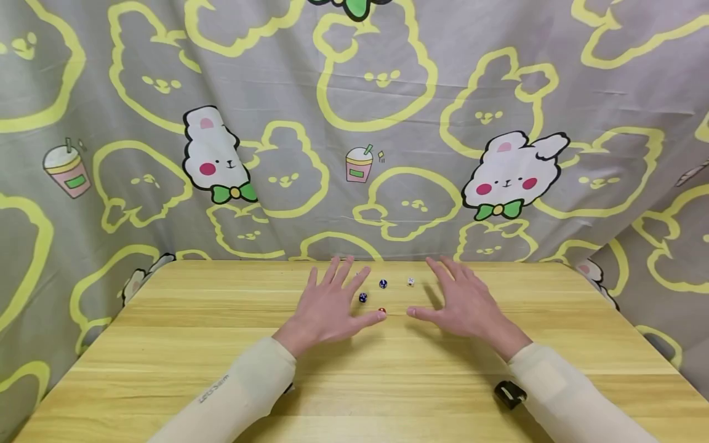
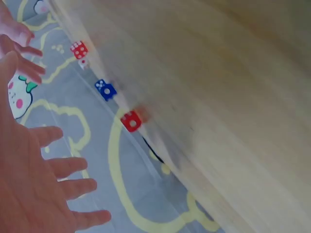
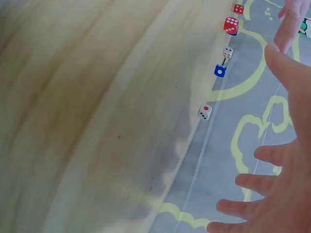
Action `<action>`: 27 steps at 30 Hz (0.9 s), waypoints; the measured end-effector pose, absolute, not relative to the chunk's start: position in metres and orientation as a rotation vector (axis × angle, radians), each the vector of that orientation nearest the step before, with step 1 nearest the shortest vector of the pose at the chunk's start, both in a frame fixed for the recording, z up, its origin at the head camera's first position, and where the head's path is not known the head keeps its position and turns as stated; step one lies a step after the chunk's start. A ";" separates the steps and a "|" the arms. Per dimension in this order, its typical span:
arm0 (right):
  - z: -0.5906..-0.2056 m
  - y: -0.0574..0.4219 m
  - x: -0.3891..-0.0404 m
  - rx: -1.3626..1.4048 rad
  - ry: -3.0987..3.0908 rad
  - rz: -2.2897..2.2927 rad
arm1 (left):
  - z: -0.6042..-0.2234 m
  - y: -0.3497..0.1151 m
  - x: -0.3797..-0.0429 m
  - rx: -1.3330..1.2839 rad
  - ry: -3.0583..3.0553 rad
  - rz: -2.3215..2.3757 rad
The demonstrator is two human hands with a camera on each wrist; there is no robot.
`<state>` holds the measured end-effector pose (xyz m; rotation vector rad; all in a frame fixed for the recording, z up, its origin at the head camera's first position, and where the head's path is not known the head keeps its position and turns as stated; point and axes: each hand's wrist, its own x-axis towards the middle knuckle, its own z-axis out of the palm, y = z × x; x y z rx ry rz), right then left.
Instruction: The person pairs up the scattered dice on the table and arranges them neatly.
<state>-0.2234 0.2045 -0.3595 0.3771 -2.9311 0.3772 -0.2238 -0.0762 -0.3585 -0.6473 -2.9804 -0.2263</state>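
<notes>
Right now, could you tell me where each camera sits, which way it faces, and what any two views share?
Head: above the table, looking forward and down; shows both sleeves, left hand, right hand and dice.
Left wrist: low by the left hand, looking along the tabletop; open fingers show.
Right wrist: low by the right hand, looking likewise; open fingers show.
Shared: all three views catch a blue die.

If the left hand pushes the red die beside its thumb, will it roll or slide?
The red die is a small cube lying flat, so it would probably slide on the smooth wooden table, perhaps tumbling if pushed fast. It looks very light; the left hand is spread open, holding nothing.
</notes>
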 end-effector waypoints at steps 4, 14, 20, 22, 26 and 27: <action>-0.361 0.206 -0.228 0.374 -2.941 0.436 | -0.357 -0.068 -0.225 -0.715 -2.985 -0.209; -0.365 0.207 -0.237 0.378 -2.964 0.593 | -0.356 -0.046 -0.229 -0.851 -3.021 -0.261; -0.365 0.207 -0.247 0.406 -2.967 0.707 | -0.354 -0.037 -0.233 -0.893 -3.048 -0.283; -0.366 0.206 -0.250 0.405 -2.979 0.736 | -0.353 -0.036 -0.235 -0.910 -3.060 -0.302; -0.367 0.203 -0.254 0.391 -3.003 0.789 | -0.353 -0.034 -0.240 -0.956 -3.089 -0.351; -0.367 0.203 -0.256 0.381 -3.010 0.803 | -0.354 -0.033 -0.241 -0.966 -3.095 -0.362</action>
